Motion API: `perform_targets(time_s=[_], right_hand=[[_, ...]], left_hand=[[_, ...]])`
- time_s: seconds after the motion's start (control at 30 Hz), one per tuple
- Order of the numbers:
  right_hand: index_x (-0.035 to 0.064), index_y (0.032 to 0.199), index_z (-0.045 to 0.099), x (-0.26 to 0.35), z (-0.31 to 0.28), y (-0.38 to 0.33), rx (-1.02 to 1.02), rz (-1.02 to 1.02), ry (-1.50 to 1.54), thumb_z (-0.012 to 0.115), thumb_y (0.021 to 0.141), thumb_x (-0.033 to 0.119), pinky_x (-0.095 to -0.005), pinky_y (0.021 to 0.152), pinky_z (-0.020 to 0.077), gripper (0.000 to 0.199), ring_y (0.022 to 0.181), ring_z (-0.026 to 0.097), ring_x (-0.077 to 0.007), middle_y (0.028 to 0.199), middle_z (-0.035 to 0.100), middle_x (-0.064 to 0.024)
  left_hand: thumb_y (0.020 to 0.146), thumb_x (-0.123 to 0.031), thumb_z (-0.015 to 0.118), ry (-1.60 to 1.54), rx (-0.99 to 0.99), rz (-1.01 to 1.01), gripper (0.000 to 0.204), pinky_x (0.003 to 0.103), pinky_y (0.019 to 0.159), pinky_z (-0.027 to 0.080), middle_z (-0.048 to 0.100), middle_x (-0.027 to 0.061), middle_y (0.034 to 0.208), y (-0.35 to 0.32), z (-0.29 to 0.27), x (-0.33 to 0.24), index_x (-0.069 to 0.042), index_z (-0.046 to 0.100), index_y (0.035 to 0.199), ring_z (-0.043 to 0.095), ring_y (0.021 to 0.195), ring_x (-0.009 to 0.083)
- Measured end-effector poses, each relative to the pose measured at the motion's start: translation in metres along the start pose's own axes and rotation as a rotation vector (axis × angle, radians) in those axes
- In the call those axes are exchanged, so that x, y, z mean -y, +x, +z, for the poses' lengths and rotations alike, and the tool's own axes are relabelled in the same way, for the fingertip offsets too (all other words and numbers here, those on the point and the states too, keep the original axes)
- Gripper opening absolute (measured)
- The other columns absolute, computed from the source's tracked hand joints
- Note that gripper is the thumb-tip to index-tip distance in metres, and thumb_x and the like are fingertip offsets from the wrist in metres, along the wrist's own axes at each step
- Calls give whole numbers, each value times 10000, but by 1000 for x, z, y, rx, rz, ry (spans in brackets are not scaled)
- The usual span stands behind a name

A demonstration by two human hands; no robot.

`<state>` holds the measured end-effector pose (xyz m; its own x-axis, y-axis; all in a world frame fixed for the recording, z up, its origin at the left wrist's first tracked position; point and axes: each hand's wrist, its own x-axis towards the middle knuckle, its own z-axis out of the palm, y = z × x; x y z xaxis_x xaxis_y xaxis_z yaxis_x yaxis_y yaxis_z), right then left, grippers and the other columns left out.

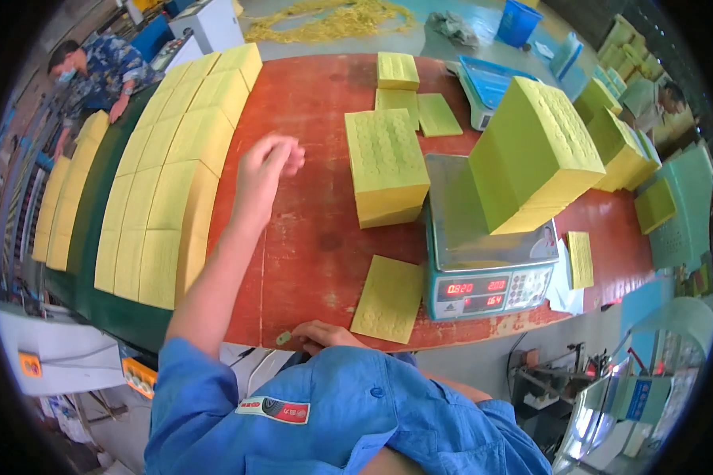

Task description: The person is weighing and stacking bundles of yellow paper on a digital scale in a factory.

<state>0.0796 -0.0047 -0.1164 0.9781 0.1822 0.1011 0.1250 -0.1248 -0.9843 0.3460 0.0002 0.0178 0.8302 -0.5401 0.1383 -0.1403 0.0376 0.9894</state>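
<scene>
Loose yellow sheet (390, 297) flat on red counter (309, 218), near front edge, just left of scale (461, 249). Right grip (326, 334) at that edge, left of sheet, fingers bent; cannot tell whether grasping. Left grip (263, 165) raised above counter, loosely curled, released. Yellow stack (387, 150) beyond sheet; taller stack (523, 158) on scale. Far left: co-worker (115, 71), yellow rows (174, 131) between.
</scene>
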Motion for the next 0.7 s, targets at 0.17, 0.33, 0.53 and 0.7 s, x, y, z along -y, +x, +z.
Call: perform_targets(time_s=[0.17,0.33,0.53,0.7], right_hand=[[-10,1249,545,-5,8,6,-216,-22,-122,574,908,69,-381,941,496,351,1228,531,-328,1324,500,-206],[-34,1187,561,-13,-13,31,-391,535,897,550,908,132,-396,983,464,325,1235,503,-361,1314,488,-232],[-38,1174,562,-55,-51,38,-472,485,700,546,908,141,-399,987,459,321,1232,503,-364,1313,486,-235],[-41,1163,562,-91,-69,30,-458,490,562,543,909,150,-400,992,455,318,1230,502,-367,1312,485,-237]], left_hand=[[913,-183,578,417,151,203,169,321,709,510,685,75,918,137,22,34,-46,666,958,649,826,170],[835,-141,588,858,184,593,123,425,751,511,659,137,888,268,65,127,-45,661,856,636,863,333],[834,-180,624,1024,417,860,370,478,1015,427,530,129,1356,358,170,162,-176,646,1203,486,1264,335],[905,-417,529,1397,621,838,425,699,1079,218,301,108,1550,398,244,175,-342,567,1321,205,1451,357]])
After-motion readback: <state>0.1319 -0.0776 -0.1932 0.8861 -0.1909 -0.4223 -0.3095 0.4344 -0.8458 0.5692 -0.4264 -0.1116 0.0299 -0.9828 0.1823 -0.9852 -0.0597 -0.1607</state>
